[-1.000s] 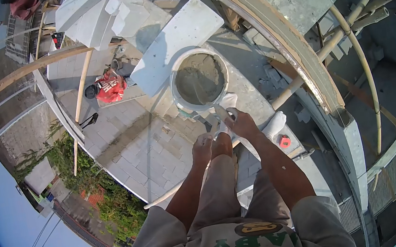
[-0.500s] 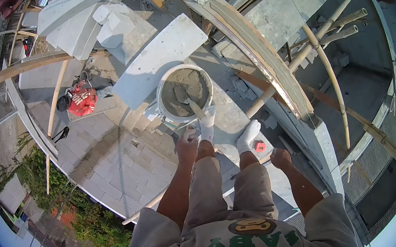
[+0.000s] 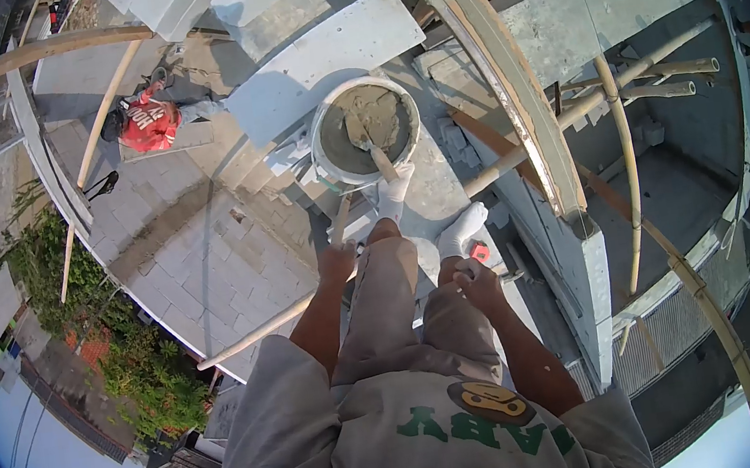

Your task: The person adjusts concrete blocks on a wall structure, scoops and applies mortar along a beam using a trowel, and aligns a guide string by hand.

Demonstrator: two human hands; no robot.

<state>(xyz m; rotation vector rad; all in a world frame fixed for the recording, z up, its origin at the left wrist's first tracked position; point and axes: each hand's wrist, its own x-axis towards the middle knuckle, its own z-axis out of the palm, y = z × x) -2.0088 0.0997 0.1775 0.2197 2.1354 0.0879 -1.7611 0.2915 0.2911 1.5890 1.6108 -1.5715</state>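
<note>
My left hand (image 3: 337,263) is closed beside my left knee, around the near end of a narrow, pale brown stick-like piece (image 3: 341,219). My right hand (image 3: 478,279) is closed in front of my right knee; whatever its fingers may hold is hidden. Ahead of my feet stands a white bucket (image 3: 320,158) of wet grey mortar (image 3: 383,112). A trowel (image 3: 371,147) rests in the mortar, its handle leaning over the near rim. A small red item, like a tape measure (image 3: 480,250), lies beside my right foot in its white covering.
A long pale block slab (image 3: 323,56) lies behind the bucket. Bamboo poles (image 3: 628,163) and a raised wall edge (image 3: 506,75) run along the right. At the left, another person in a red top (image 3: 148,127) is low on the paving, near the roof edge and a drop to greenery (image 3: 141,359).
My right hand has come inward from my right side to my knee. The left hand has shifted slightly left, and the stick-like piece now shows beyond it. My view has tilted.
</note>
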